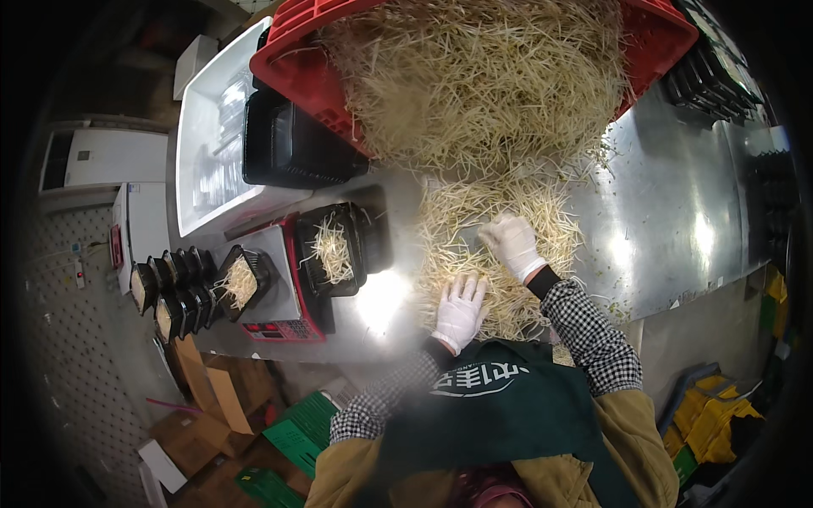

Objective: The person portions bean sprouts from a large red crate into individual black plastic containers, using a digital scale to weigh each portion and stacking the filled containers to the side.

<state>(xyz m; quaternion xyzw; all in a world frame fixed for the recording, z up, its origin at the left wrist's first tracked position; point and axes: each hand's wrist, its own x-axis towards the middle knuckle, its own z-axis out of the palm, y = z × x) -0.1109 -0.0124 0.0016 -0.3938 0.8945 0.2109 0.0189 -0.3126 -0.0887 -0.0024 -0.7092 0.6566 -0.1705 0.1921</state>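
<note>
Both my hands wear whitish gloves over a layer of bean sprouts (540,209) spread on the metal table. My left hand (460,311) lies on the near part of the sprouts, palm down, fingers slightly apart. Farther forward and to the right, my right hand (510,242) has its fingers curled over the sprouts; whether it pinches any is hidden. A tipped red plastic crate (660,38) spills a large heap of sprouts (495,89) beyond my hands. To the left, a black plastic tray (309,222) holds some sprouts, and another black tray (257,270) with sprouts sits on a digital scale (279,279).
Several filled black trays (168,317) stand in rows left of the scale. A white foam box (190,165) holds clear plastic items beside empty black trays (273,140). More stacked trays (711,76) are at the far right. Cardboard boxes (190,438) and green crates (305,425) lie below the table.
</note>
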